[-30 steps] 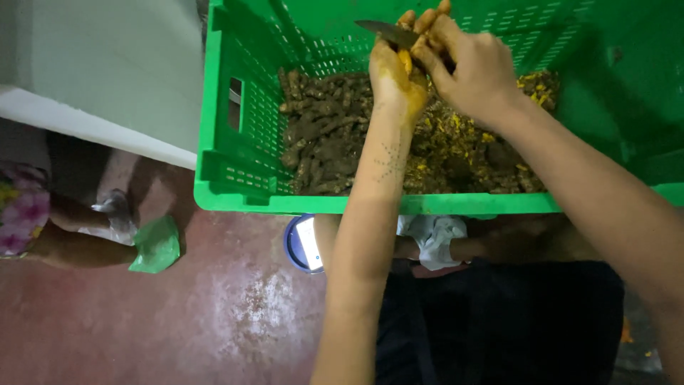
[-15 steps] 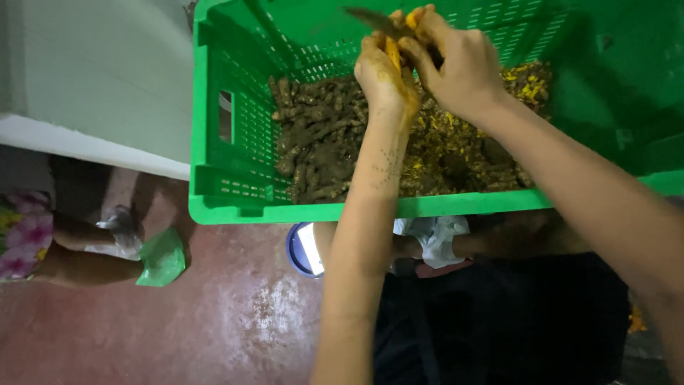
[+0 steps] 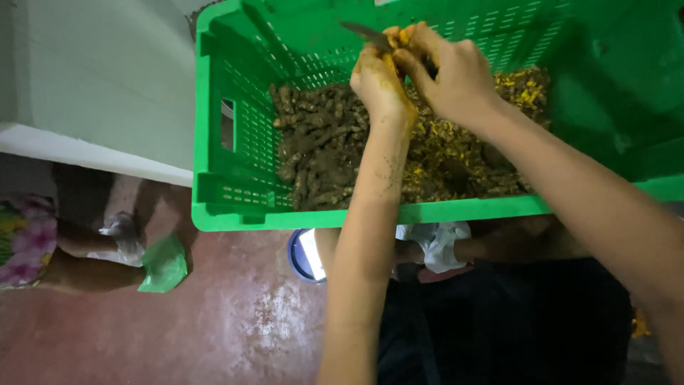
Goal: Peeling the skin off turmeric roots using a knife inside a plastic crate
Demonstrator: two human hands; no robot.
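A green slatted plastic crate (image 3: 214,192) holds muddy brown turmeric roots (image 3: 313,150) on its left side and yellow-orange peelings and cut bits (image 3: 520,89) on its right. Both my hands are raised over the crate's middle, close together. My left hand (image 3: 381,82), stained yellow, pinches a small orange turmeric piece (image 3: 402,36). My right hand (image 3: 452,75) grips a knife, whose dark blade (image 3: 363,32) sticks out to the left past my left hand's fingers. The knife's handle is hidden inside my fist.
A white wall and ledge (image 3: 85,150) stand left of the crate. On the reddish floor (image 3: 235,321) lie a green scrap (image 3: 164,264), a blue-rimmed round object (image 3: 303,257) and white cloth (image 3: 434,242). Another person's foot and flowered cloth (image 3: 28,242) are at far left.
My hands stay together with the knife and the turmeric piece and work on in the same spot over the crate. The view has drifted slightly, nothing else moved.
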